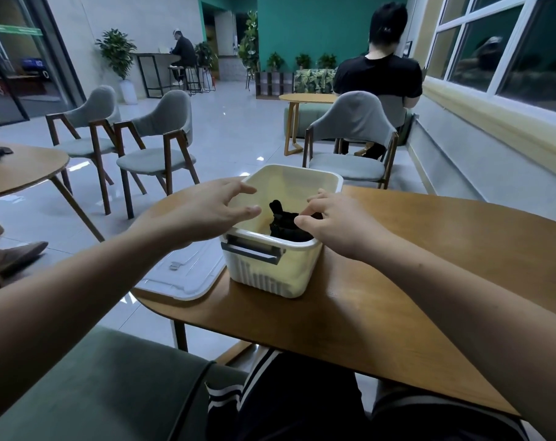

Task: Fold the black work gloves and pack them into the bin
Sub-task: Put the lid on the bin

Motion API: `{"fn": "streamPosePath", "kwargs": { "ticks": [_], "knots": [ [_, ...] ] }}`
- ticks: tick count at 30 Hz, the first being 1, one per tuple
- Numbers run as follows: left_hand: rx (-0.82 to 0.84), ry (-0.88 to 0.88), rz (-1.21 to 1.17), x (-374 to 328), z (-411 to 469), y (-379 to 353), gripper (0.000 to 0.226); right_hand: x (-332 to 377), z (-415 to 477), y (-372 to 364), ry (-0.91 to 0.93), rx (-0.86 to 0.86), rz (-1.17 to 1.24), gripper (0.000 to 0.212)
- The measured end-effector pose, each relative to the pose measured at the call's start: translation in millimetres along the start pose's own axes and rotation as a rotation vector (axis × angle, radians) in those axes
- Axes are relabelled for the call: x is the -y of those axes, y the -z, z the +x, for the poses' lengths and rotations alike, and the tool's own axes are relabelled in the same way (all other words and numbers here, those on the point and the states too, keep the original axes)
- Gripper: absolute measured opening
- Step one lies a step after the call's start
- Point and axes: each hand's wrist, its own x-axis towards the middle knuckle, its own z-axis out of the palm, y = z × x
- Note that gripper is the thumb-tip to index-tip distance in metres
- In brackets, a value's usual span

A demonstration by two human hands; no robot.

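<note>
Inside the cream plastic bin (270,276), near the wooden worktop's (397,281) left edge, black work gloves (286,224) lie bunched under the curled right hand (343,224), its grip on them unclear; the left hand (203,208) hovers, grip apart. Best press them flat.

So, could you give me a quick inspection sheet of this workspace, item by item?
Surface: wooden table.
Job's things: cream bin on the table; black gloves inside it.
Clutter: clear lid lying left of the bin, overhanging the table edge.
Hands: left hand open above the bin's left rim; right hand over the gloves, fingers curled, grip unclear.
Cables: nothing seen.
Surroundings: grey chairs, second table, seated person facing away, windows at right.
</note>
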Motion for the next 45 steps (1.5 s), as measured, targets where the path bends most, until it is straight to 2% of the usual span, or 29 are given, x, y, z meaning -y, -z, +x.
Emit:
{"fn": "streamPosePath", "kwargs": {
  "ticks": [3, 9, 18, 22, 27, 33, 37, 42, 45],
  "knots": [
    [-0.033, -0.047, 0.06, -22, -4, -9, 0.05, -8, -7, 12, -0.021, 0.017, 0.033, 0.027],
    [-0.009, -0.084, -0.152, -54, 10, -44, 0.039, -45, -24, 40, -0.049, 0.031, 0.019, 0.025],
    [0.044, -0.142, -0.211, -106, 38, -96, 0.036, -108, -53, 86, -0.068, 0.058, -0.045, 0.034],
    [0.047, -0.156, -0.192, -129, 45, -111, 0.045, -131, -67, 100, -0.089, 0.054, -0.07, 0.037],
    [0.059, -0.169, -0.171, -147, 46, -121, 0.043, -152, -76, 111, -0.102, 0.041, -0.07, 0.038],
    [0.03, -0.202, -0.319, -142, 41, -113, 0.025, -153, -79, 117, -0.07, 0.018, -0.077, 0.035],
    [-0.027, -0.2, -0.391, -123, 35, -100, 0.026, -138, -80, 121, -0.03, -0.055, -0.118, 0.036],
    [-0.1, -0.118, -0.343, -80, 33, -80, 0.035, -104, -72, 117, 0.076, -0.103, -0.182, 0.036],
    [-0.144, -0.055, -0.258, -42, 31, -68, 0.031, -77, -60, 107, 0.138, -0.109, -0.2, 0.038]
  ]
}}
